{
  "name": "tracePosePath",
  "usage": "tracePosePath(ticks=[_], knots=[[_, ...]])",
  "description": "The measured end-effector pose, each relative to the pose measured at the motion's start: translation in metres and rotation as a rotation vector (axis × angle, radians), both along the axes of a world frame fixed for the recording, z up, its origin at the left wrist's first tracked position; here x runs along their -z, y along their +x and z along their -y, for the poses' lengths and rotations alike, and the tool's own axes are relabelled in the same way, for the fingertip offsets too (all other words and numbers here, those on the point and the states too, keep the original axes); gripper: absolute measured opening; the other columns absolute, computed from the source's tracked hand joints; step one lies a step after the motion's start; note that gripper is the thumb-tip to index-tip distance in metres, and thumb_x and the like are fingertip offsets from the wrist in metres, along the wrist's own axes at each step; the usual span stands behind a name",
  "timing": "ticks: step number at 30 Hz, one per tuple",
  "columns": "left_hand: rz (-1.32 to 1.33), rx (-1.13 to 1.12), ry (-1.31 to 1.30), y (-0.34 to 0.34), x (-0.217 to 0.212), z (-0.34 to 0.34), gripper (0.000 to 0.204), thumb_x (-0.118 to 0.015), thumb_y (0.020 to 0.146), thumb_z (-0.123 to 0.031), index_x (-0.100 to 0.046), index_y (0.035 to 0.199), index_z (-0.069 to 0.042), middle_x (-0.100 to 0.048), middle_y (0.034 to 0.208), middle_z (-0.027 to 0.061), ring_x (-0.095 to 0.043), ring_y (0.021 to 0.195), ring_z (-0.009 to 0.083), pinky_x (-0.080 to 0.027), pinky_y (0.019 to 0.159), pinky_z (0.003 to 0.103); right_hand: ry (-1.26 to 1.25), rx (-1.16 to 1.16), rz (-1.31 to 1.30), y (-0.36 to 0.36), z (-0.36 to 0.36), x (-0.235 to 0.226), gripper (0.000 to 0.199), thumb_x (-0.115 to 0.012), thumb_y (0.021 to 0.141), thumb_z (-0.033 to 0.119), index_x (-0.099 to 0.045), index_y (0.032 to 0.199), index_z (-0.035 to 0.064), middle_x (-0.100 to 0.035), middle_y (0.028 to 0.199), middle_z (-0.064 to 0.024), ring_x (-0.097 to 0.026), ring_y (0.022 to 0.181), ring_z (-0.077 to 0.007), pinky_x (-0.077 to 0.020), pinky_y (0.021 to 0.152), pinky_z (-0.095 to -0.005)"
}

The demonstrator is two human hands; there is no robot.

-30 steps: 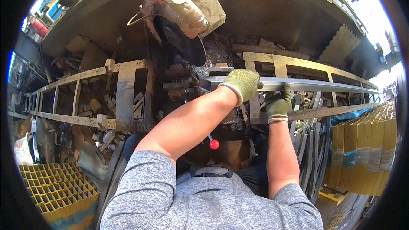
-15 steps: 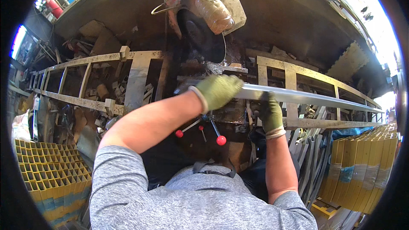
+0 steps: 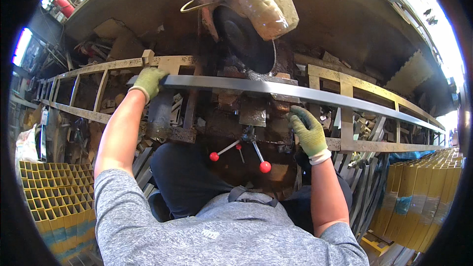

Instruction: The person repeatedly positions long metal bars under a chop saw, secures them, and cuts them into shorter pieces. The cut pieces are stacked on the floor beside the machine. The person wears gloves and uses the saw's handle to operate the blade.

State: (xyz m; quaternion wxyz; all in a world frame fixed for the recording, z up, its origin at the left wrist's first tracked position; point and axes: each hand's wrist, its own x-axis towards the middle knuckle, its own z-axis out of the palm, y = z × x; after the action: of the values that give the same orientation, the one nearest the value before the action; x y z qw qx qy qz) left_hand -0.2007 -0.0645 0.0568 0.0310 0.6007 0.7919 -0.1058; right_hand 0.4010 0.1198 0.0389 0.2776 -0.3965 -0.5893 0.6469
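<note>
A long silver-grey metal bar [image 3: 236,84] lies across the saw bed from the left rails to the far right. My left hand [image 3: 149,82], in a green glove, is closed around the bar near its left end. Just below the bar and right of the vise, my gloved right hand [image 3: 308,130] is apart from it, fingers loosely bent and apart, holding nothing. Behind the bar is the dark round blade [image 3: 241,39] of a cut-off saw, under its worn red and beige guard [image 3: 249,2]. A metal vise [image 3: 253,113] sits below the blade.
Red-knobbed levers [image 3: 265,167] stick out toward my legs. Ladder-like metal rails run left [image 3: 101,91] and right [image 3: 346,113] of the saw, with offcuts among them. Stacked yellow-edged tubes stand at lower left [image 3: 56,187] and lower right [image 3: 419,192].
The bar has slid left across the saw bed, its left end carried along by my left hand. My right hand has come off the bar.
</note>
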Motion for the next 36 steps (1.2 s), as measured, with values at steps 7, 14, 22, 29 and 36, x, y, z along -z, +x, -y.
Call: tracePosePath(ticks=[7, 14, 22, 29, 36], knots=[[-0.212, -0.236, 0.037, -0.059, -0.011, 0.05, 0.074, -0.091, 0.082, 0.001, -0.075, 0.153, -0.013, -0.075, 0.159, 0.0128, -0.068, 0.149, 0.0365, -0.05, 0.131, 0.052, 0.139, -0.023, 0.082, -0.006, -0.001, 0.002, 0.043, -0.073, 0.121, 0.013, -0.068, 0.16, -0.0027, -0.083, 0.138, -0.0136, -0.079, 0.119, -0.0179, -0.0636, 0.107, -0.0332], [0.098, 0.359, 0.119, 0.109, 0.003, -0.041, 0.084, -0.082, 0.105, -0.039, -0.052, 0.179, -0.013, -0.068, 0.163, 0.0237, -0.065, 0.15, 0.0444, -0.049, 0.129, 0.059, 0.248, -0.013, 0.076, -0.04, 0.003, -0.012, 0.039, -0.07, 0.121, 0.011, -0.072, 0.157, -0.0038, -0.082, 0.143, -0.0153, -0.077, 0.128, -0.0184, -0.0593, 0.114, -0.0339], [0.171, 0.159, 0.187, 0.044, 0.013, -0.014, 0.063, -0.085, 0.093, -0.006, -0.073, 0.154, -0.016, -0.081, 0.138, 0.0144, -0.075, 0.133, 0.0395, -0.059, 0.115, 0.053, 0.225, -0.016, 0.108, -0.023, 0.013, -0.004, 0.039, -0.069, 0.121, 0.009, -0.071, 0.158, -0.0028, -0.081, 0.145, -0.0157, -0.077, 0.133, -0.0224, -0.0589, 0.117, -0.0352], [-0.12, -0.3, 0.085, -0.046, -0.035, 0.051, 0.063, -0.088, 0.088, -0.004, -0.075, 0.15, -0.011, -0.078, 0.146, 0.0194, -0.07, 0.145, 0.0404, -0.055, 0.125, 0.051, 0.124, 0.03, 0.038, 0.008, 0.004, 0.013, 0.039, -0.068, 0.121, 0.008, -0.071, 0.158, -0.0037, -0.081, 0.144, -0.0136, -0.076, 0.13, -0.0199, -0.0625, 0.112, -0.0369], [0.163, 0.215, 0.197, 0.08, 0.026, -0.044, 0.074, -0.093, 0.096, -0.022, -0.065, 0.163, -0.007, -0.074, 0.155, 0.0192, -0.068, 0.149, 0.0396, -0.051, 0.132, 0.049, 0.156, -0.002, 0.021, -0.023, 0.014, 0.005, 0.038, -0.068, 0.121, 0.006, -0.072, 0.157, -0.0046, -0.079, 0.146, -0.0119, -0.076, 0.129, -0.0198, -0.0616, 0.114, -0.036]])
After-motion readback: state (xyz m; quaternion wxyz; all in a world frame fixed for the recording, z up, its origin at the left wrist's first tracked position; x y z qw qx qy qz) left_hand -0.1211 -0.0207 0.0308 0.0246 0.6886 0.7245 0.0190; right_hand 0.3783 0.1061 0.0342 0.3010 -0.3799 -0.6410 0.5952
